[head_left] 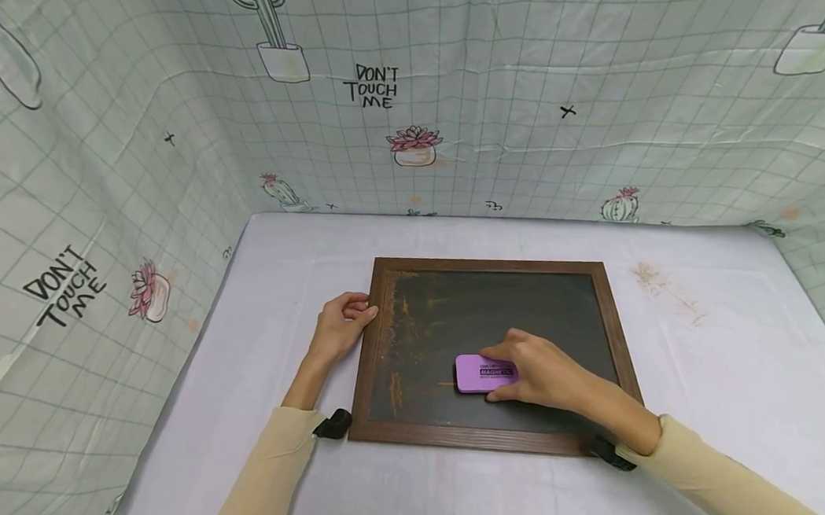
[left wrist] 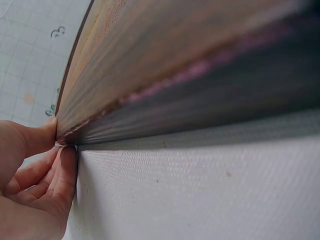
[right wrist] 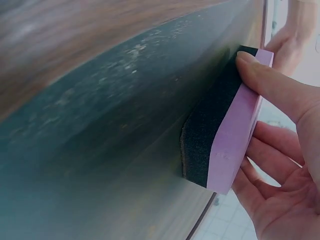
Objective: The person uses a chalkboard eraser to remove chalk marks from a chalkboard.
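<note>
A framed chalkboard (head_left: 529, 305) lies on the white-covered table, with orange chalk smears mostly along its left side. My right hand (head_left: 543, 371) grips a purple magnetic eraser (head_left: 471, 374) by its long sides, near the middle of the board. In the right wrist view, the eraser's black felt (right wrist: 205, 130) faces the dark board surface, the thumb on one side and fingers on the other. At the board's left edge, my left hand (head_left: 339, 329) holds the brown wooden frame (head_left: 369, 355). The left wrist view shows the thumb (left wrist: 37, 137) above the frame and fingers at its side.
Orange chalk dust (head_left: 658, 286) marks the table cloth (head_left: 717, 365) right of the board. A grid-patterned curtain (head_left: 490, 142) with cactus prints stands behind and on the left. Black wrist straps (head_left: 333, 425) sit near the board's lower corners.
</note>
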`<state>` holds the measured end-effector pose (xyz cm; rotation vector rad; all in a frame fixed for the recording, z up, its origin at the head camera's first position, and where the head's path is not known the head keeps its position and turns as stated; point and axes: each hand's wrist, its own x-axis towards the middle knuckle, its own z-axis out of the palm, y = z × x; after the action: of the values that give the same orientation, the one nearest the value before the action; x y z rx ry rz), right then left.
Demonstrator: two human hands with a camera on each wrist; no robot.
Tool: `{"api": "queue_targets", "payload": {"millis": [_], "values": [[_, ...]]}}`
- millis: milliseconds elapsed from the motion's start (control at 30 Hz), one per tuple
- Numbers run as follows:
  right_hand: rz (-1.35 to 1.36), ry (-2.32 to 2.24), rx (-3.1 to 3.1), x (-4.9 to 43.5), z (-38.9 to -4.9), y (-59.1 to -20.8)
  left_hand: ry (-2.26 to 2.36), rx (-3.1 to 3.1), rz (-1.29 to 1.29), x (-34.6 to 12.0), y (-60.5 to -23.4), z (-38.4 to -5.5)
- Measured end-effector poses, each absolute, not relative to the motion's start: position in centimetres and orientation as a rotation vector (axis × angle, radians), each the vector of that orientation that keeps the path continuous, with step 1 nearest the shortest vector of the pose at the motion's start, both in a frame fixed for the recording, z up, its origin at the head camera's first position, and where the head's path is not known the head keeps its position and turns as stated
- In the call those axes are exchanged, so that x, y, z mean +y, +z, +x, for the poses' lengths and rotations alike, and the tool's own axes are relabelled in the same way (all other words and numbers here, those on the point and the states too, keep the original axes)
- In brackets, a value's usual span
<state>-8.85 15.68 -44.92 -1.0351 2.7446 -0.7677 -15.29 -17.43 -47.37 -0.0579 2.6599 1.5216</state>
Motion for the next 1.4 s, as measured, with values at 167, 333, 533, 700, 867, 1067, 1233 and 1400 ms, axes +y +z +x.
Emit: {"api": "queue_targets", "payload": {"millis": [167, 333, 533, 700, 867, 1067, 1233, 1400], "values": [[-1.064, -0.77, 2.72, 14.7, -9.1, -44.9, 1.517, 2.659, -0.067, -17.5, -47.5, -15.3], [-1.099, -0.772, 2.699, 13.7, -9.3, -44.8, 1.52, 2.652, -0.066, -17.5, -47.5, -15.4], [-1.139, -0.765, 2.686, 12.6, -9.4, -44.7, 1.511, 2.652, -0.072, -17.6, -47.4, -15.4], [-1.147, -0.772, 2.668, 11.9, -9.5, -44.7, 1.505, 2.654, -0.082, -17.7, -47.3, -15.4], [-1.132, -0.772, 2.664, 11.9, -9.4, -44.8, 1.525, 2.646, -0.076, -17.8, -47.3, -15.3], [-1.132, -0.775, 2.67, 12.5, -9.3, -44.9, 1.534, 2.639, -0.071, -17.6, -47.4, -15.4], [-1.128, -0.777, 2.682, 13.0, -9.2, -44.9, 1.524, 2.652, -0.064, -17.6, -47.5, -15.5], [-1.123, -0.789, 2.688, 13.7, -9.0, -45.0, 1.518, 2.656, -0.071, -17.6, -47.5, -15.5]]}}
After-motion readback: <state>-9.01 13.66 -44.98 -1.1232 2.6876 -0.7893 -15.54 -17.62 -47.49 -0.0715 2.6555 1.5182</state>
